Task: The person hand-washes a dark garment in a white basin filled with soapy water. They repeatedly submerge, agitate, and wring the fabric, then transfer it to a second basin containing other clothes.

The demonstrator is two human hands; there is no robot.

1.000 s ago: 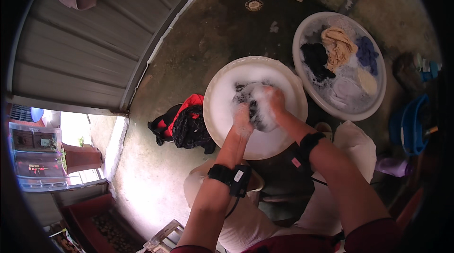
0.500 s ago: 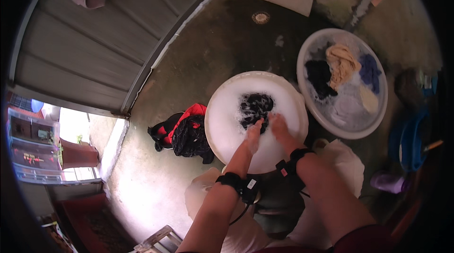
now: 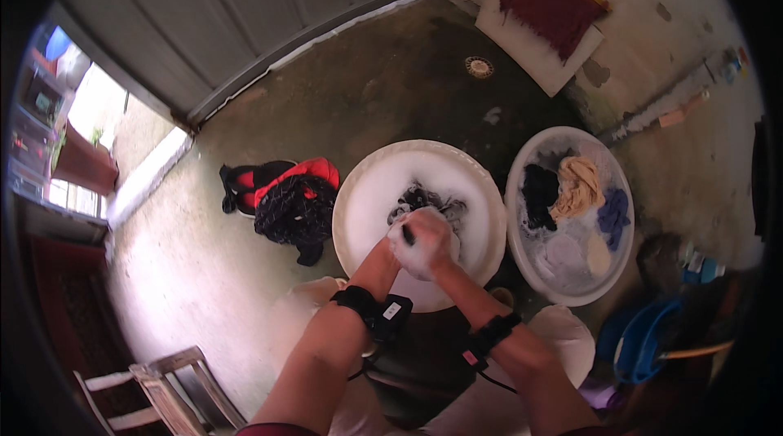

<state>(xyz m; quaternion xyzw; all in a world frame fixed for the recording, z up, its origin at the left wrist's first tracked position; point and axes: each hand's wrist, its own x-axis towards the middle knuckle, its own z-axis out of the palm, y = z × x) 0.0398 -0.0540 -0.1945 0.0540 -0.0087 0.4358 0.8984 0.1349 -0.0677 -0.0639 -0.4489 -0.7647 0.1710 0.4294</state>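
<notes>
Presently, both hands are held close together over the near half of the round basin (image 3: 420, 145), and they are covered with suds. By the right hand (image 3: 432, 240), whose fingers are curled tightly, the dark cloth (image 3: 431, 198) is grasped, and a small black piece of it can be seen within the curl. The left hand (image 3: 397, 243) is pressed against the right one and is partly hidden by it and by the suds, so it cannot be told whether its fingers are closed. The rest of the dark cloth is left inside the basin, near its middle and just beyond the hands, where it is surrounded by thick white foam (image 3: 367, 206). On each forearm, close to the near rim of the basin, a black strap (image 3: 495, 331) is worn. To the right of the basin, just beside it, a large oval tub (image 3: 576, 300) is placed, in which a black cloth (image 3: 538, 198), a tan cloth (image 3: 579, 185), a blue cloth (image 3: 614, 217) and a cream cloth (image 3: 598, 255) are laid in soapy water. To the left of the basin, a heap of black and red clothes (image 3: 294, 212) is gathered on the floor (image 3: 351, 101). Beyond the basin, a round drain (image 3: 479, 67) is set into the floor, and farther to the right of it, a maroon cloth (image 3: 548, 2) is hung on the wall.
</notes>
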